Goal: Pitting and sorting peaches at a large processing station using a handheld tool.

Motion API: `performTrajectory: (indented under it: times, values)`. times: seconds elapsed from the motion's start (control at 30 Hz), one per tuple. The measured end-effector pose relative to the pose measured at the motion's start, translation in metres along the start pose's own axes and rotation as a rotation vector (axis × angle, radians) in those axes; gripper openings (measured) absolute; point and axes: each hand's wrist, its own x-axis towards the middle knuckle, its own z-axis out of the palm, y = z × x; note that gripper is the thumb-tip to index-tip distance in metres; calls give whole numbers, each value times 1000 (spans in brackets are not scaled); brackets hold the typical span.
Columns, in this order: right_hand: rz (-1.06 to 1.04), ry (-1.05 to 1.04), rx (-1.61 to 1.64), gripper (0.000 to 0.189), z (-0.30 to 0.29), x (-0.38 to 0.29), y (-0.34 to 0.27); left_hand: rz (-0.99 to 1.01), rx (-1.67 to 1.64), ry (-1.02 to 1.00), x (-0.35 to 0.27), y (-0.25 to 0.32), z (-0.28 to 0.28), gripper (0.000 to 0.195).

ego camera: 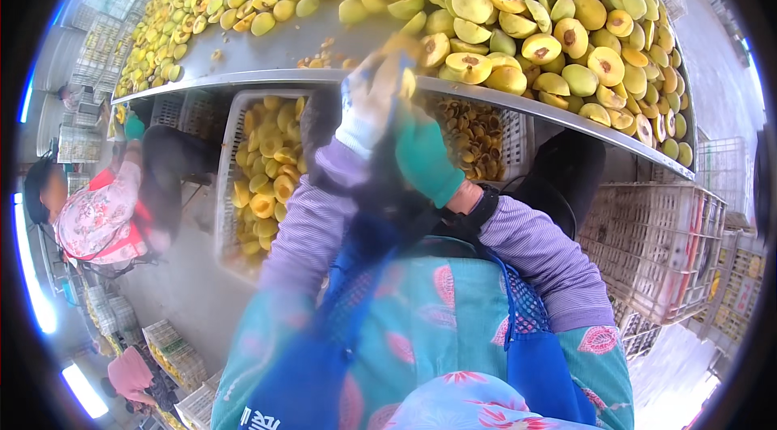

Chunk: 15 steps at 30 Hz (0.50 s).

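My left hand, in a white knitted glove with blue patches, is at the near rim of a metal table. Close against it on the right is my right hand in a green glove. Both are blurred by motion. A piece of yellow fruit shows between them, apparently in the left fingers; whether the right holds anything is hidden. Beyond the hands, halved yellow-green stone fruit lies heaped on the table, many halves with brown stones. Small loose bits lie by the rim.
Below the rim, a white plastic crate holds pitted fruit halves. Another crate between my legs contains brown stones. Stacked crates stand at my right. A co-worker in a floral top sits at my left.
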Motion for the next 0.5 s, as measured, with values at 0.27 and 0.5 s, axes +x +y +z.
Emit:
performTrajectory:
  times: [0.27, 0.5]
  values:
    - [122, -82, 83, 22, -7, 7, -10, 53, 87, 84, 15, 23, -9, 44]
    - [488, -54, 480, 33, -13, 17, -21, 33, 107, 150, 11, 24, -2, 37]
